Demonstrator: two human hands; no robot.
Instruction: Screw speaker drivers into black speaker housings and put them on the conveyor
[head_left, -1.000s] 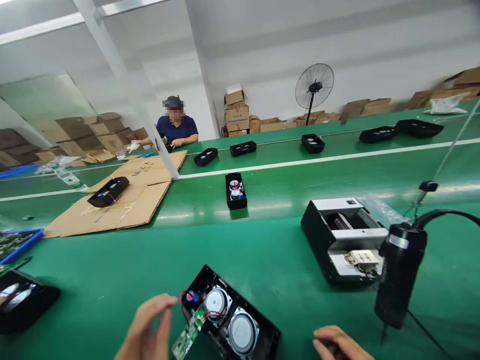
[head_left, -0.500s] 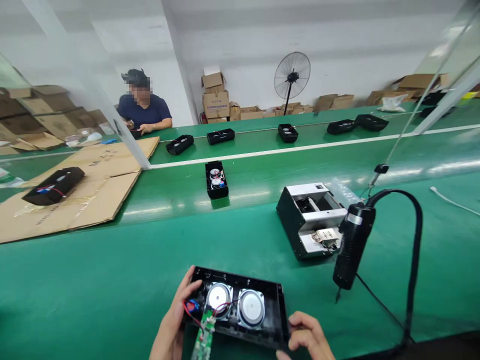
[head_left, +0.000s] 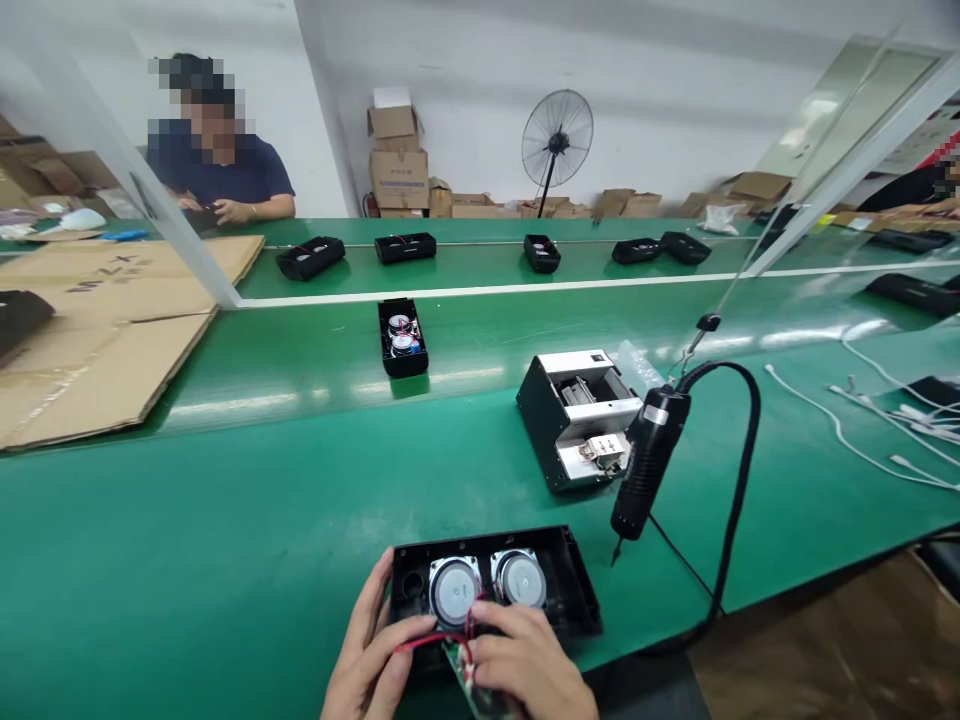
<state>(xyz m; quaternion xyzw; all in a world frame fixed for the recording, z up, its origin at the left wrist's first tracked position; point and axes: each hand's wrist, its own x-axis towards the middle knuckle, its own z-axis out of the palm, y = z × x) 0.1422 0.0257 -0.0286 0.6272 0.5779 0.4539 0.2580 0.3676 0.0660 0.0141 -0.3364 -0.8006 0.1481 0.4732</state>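
Note:
A black speaker housing point(head_left: 574, 585) with two round silver speakers lies on the green bench just in front of me. My left hand point(head_left: 379, 640) grips its left end, fingers along the edge and near red wires. Over the front side, my right hand point(head_left: 525, 655) has its fingers closed on a green circuit board point(head_left: 459, 665) with red and black wires; the hand covers part of the board. To the right, a black electric screwdriver point(head_left: 649, 465) hangs tip down.
A silver and black machine point(head_left: 581, 420) stands behind the screwdriver. Another open housing point(head_left: 403, 340) sits further back. Cardboard point(head_left: 150, 320) lies at the left, white cables point(head_left: 840, 420) at the right. A person point(head_left: 225, 170) sits across the bench.
My right hand has moved from the housing's right end onto the circuit board. The blue part at the left end no longer shows. The view has turned right.

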